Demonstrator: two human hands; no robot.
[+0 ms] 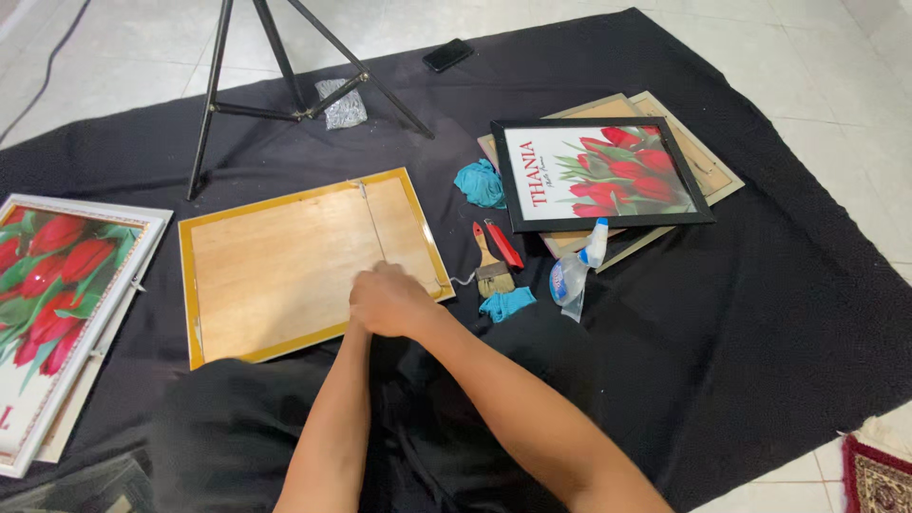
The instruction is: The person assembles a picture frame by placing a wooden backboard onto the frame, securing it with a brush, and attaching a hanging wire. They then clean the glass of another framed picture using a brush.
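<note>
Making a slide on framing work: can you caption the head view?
Both hands press together on the lower edge of a yellow frame lying face down on black cloth.

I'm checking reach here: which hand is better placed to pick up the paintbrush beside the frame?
Probably the right hand. Both hands are clasped at the near edge of the face-down yellow frame, with the left hand mostly hidden, but the paintbrush lies to their right, on the right arm's side.

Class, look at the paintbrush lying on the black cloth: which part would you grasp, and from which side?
Grip the paintbrush by its red-tipped wooden handle, probably coming from above at the far end. The handle points away from the person, bristles nearest them, and the red cutter lies close on its right.
</note>
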